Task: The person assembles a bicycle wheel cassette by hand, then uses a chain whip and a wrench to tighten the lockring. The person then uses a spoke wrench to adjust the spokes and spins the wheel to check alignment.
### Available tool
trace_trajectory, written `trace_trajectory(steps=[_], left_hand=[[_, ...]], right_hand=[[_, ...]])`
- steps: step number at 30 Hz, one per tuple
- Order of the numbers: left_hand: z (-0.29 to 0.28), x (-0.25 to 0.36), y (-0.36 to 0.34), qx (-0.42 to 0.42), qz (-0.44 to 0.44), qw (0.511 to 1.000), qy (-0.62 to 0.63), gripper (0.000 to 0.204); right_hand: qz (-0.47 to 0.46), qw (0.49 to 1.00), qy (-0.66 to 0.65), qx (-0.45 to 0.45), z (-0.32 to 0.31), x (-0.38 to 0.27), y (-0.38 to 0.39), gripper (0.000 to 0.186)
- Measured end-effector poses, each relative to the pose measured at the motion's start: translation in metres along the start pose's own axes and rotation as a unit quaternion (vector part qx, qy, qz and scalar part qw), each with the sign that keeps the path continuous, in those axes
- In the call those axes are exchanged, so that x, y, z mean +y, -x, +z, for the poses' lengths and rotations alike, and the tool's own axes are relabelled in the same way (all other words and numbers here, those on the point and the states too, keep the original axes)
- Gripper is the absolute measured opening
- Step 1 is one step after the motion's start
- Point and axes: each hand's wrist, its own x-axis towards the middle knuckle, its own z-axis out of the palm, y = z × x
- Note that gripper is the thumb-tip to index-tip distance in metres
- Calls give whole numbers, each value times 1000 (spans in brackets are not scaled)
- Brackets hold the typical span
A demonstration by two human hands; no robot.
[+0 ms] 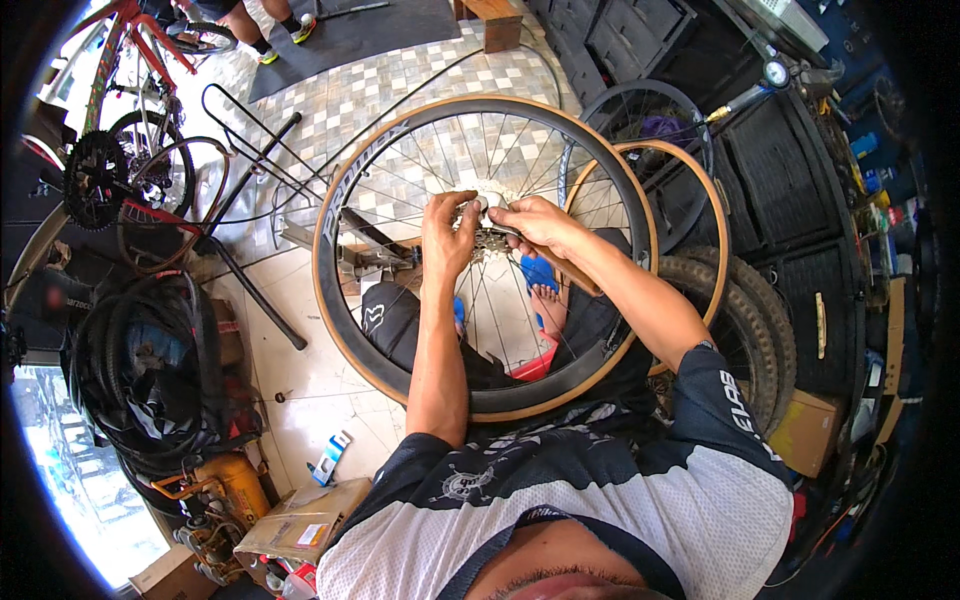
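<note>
Here, one tan-walled bicycle wheel [520,401] spanning over two knees [388,325]; one cassette [490,242] sitting just beneath and between left hand [450,235] and right hand [537,224], both curling fingers, exact grip impossible to tell; far off, two shoes [268,57] showing.

One head-worn fisheye view looks down past the chest [570,480] at the wheel [500,401], near below.

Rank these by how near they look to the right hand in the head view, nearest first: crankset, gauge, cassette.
1. Cassette: at the middle of the wheel, right by the right hand.
2. Gauge: off to the upper right.
3. Crankset: farthest, over on the left side.
</note>
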Motion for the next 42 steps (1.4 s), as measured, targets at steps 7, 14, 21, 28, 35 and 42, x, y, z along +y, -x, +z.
trace_trajectory(steps=[7, 14, 21, 28, 35, 42], left_hand=[[5, 3, 2, -34, -24, 997, -61, 36], [4, 21, -5, 14, 18, 1000, 4, 30], [-33, -15, -4, 80, -179, 981, -7, 23], [-51, -39, 2, -56, -268, 954, -125, 40], [-47, -47, 6, -92, -298, 936, -164, 43], [-42, -52, 10, -75, -280, 938, -191, 45]], right_hand=[[-22, 999, -7, -24, -35, 10, 39, 36], [-69, 990, 28, 123, -50, 17, 40, 35], [-67, 936, 273, 209, -47, 28, -5, 41], [-72, 972, 154, 161, -44, 42, -21, 30], [-51, 978, 136, 148, -43, 45, -26, 25], [-62, 977, 141, 148, -43, 49, -27, 24]])
